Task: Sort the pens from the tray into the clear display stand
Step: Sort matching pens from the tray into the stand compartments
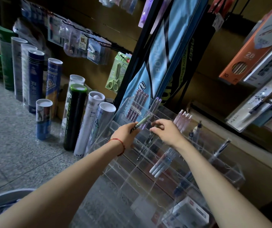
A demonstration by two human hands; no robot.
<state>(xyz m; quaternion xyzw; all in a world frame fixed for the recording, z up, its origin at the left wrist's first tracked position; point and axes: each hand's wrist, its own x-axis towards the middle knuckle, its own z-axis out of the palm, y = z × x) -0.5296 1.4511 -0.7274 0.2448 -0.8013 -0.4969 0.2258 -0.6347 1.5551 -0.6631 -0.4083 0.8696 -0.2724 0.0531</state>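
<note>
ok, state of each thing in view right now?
clear display stand: partly filled
left hand: grips green pen, pen tilted above the stand
right hand: fingers curled over a compartment, grip unclear
pink pens: slotted in a back compartment
white pens: slotted in a middle compartment

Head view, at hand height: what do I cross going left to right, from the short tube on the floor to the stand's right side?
In order: short tube → black tube with green cap → left hand, gripping a green pen → right hand → pink pens → silver pen.
</note>
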